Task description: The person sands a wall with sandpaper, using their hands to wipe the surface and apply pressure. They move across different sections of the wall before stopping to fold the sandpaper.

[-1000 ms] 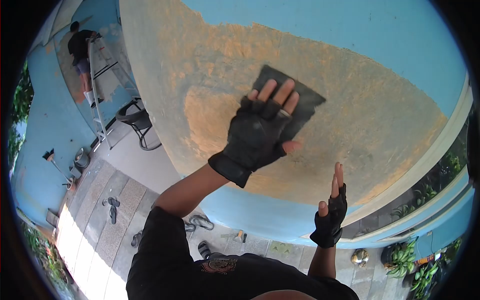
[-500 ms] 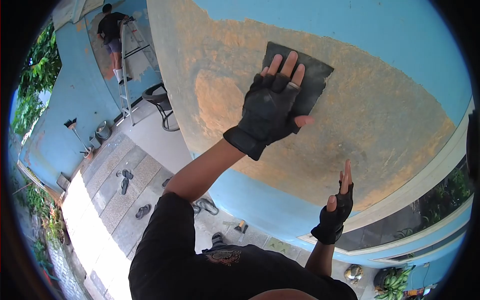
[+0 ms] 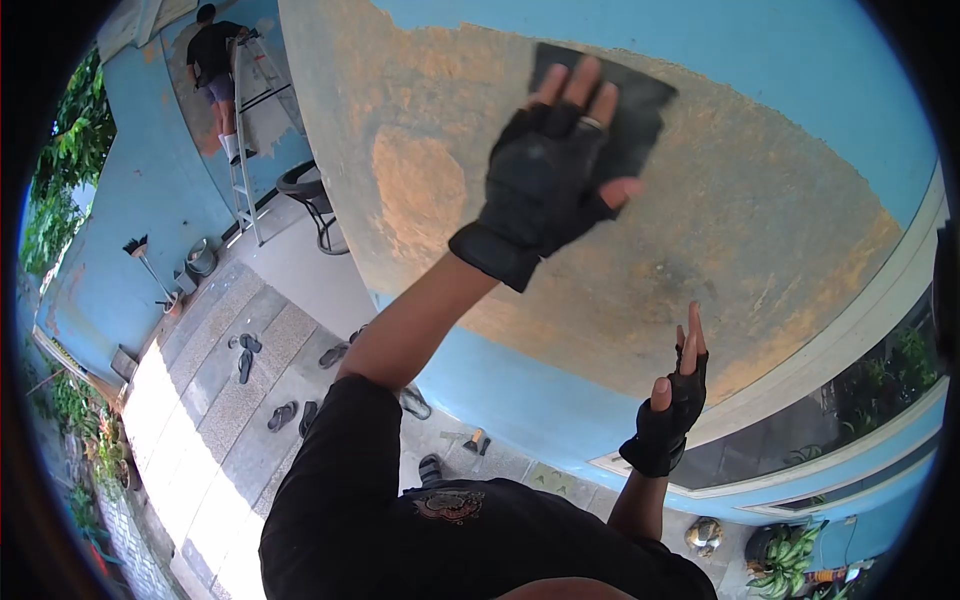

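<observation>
A dark, roughly rectangular sheet (image 3: 640, 115) lies against the curved wall (image 3: 800, 230) under my left hand (image 3: 550, 170), which wears a black fingerless glove. The fingers stretch over the sheet and hold it there, with the thumb at its lower right edge. Blue paint surrounds a large bare grey and orange patch beneath the sheet. Lower right, my right hand (image 3: 677, 395) is in a similar glove, fingers straight up and thumb apart, holding nothing. Its palm faces the wall side; whether it touches the wall is unclear.
Another person (image 3: 212, 60) stands on a ladder (image 3: 243, 150) by the far wall. A dark chair (image 3: 308, 195), bucket (image 3: 202, 258), broom (image 3: 150, 265) and several sandals are on the left. A scraper-like tool (image 3: 477, 440) lies below the wall; a window (image 3: 800, 430) is right.
My left hand and the dark sheet have moved up the wall and slightly right. My right hand is slightly higher. The whole view has shifted a little.
</observation>
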The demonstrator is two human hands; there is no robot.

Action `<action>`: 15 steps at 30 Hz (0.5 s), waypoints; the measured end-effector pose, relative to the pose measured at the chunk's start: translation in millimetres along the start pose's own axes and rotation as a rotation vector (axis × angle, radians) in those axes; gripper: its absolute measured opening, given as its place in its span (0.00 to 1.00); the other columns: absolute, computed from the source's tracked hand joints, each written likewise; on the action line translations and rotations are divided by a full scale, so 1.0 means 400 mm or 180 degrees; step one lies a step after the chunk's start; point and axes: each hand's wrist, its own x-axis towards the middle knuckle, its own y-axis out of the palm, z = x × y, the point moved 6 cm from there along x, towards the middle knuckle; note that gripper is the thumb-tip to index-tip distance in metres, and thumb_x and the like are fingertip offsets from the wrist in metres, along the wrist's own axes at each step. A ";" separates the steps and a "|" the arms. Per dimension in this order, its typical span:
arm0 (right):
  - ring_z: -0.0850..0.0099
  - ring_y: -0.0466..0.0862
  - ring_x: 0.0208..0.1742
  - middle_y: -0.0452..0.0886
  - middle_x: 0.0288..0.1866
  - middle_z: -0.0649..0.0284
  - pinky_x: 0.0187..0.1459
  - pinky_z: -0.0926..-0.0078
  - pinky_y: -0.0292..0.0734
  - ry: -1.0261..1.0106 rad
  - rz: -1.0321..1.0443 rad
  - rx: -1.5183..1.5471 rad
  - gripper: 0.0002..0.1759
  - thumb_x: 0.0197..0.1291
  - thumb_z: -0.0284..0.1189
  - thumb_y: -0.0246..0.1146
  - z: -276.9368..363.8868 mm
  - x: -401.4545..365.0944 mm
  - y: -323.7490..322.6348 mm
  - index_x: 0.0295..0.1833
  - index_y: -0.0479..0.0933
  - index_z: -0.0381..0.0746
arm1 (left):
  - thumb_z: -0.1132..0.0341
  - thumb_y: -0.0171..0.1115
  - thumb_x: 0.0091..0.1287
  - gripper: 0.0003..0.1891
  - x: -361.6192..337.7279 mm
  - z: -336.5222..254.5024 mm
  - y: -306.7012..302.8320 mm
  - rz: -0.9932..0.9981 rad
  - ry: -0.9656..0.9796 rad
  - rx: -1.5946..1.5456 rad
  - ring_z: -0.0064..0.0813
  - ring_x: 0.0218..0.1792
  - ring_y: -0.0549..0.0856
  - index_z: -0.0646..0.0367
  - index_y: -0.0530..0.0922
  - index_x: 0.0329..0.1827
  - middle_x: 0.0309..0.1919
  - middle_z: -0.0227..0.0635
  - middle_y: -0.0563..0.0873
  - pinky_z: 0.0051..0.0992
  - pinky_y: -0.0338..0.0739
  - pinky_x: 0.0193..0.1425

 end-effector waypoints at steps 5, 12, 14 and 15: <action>0.48 0.69 0.80 0.68 0.80 0.43 0.74 0.44 0.70 0.0179 -0.0292 -0.0055 0.37 0.79 0.51 0.48 -0.024 -0.023 -0.089 0.85 0.61 0.42 | 0.34 0.59 0.72 0.49 -0.045 0.288 -0.025 -0.0645 -0.1113 0.0394 0.61 0.82 0.59 0.68 0.62 0.81 0.83 0.59 0.58 0.50 0.65 0.80; 0.45 0.68 0.81 0.66 0.81 0.42 0.75 0.44 0.68 0.0258 -0.0202 0.0148 0.35 0.79 0.51 0.48 -0.005 0.001 -0.037 0.83 0.65 0.43 | 0.31 0.54 0.72 0.45 -0.013 -0.113 0.048 -0.0064 0.0114 -0.0177 0.56 0.81 0.64 0.58 0.68 0.81 0.83 0.50 0.62 0.52 0.67 0.77; 0.46 0.68 0.81 0.66 0.81 0.42 0.75 0.44 0.68 0.0189 -0.0241 0.0167 0.36 0.79 0.51 0.48 -0.005 0.000 -0.051 0.83 0.64 0.42 | 0.36 0.55 0.75 0.42 -0.023 0.008 0.023 -0.0203 -0.0111 0.0038 0.56 0.82 0.63 0.60 0.67 0.81 0.83 0.52 0.62 0.50 0.65 0.79; 0.46 0.68 0.81 0.67 0.81 0.42 0.75 0.44 0.68 0.0137 -0.0317 0.0166 0.36 0.79 0.51 0.48 -0.006 -0.002 -0.067 0.84 0.63 0.42 | 0.39 0.54 0.77 0.40 -0.049 0.107 0.002 -0.0339 -0.0414 0.0165 0.56 0.82 0.62 0.62 0.66 0.81 0.83 0.53 0.61 0.50 0.64 0.80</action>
